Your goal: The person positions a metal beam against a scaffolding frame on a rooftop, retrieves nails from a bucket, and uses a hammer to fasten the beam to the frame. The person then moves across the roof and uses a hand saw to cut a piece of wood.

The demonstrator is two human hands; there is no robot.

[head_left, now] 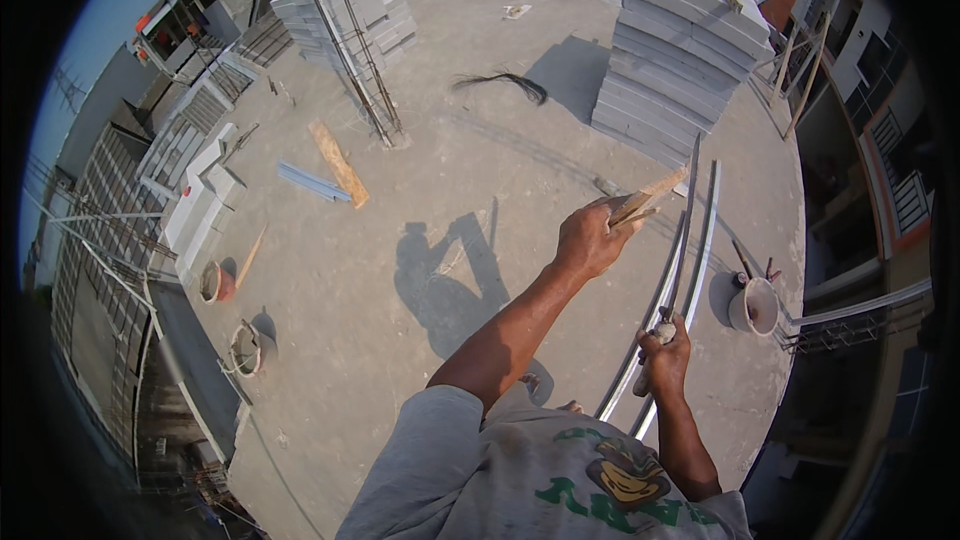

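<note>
My left hand is closed around a piece of light wood, which juts from the fist up to the right with a shorter split end beside it. In my right hand, lower and further right, is a machete. Its long dark blade points up and away, past the right side of the wood and apart from it as far as I can see. Fingers wrap the machete's pale grey handle. Beyond and below the blade, two long shiny metal channels lie on the concrete floor.
Stacks of pale blocks stand far right and far left. Upright rebar rises near the left stack. A wooden board and blue-grey metal pieces lie left. Buckets sit near both floor edges.
</note>
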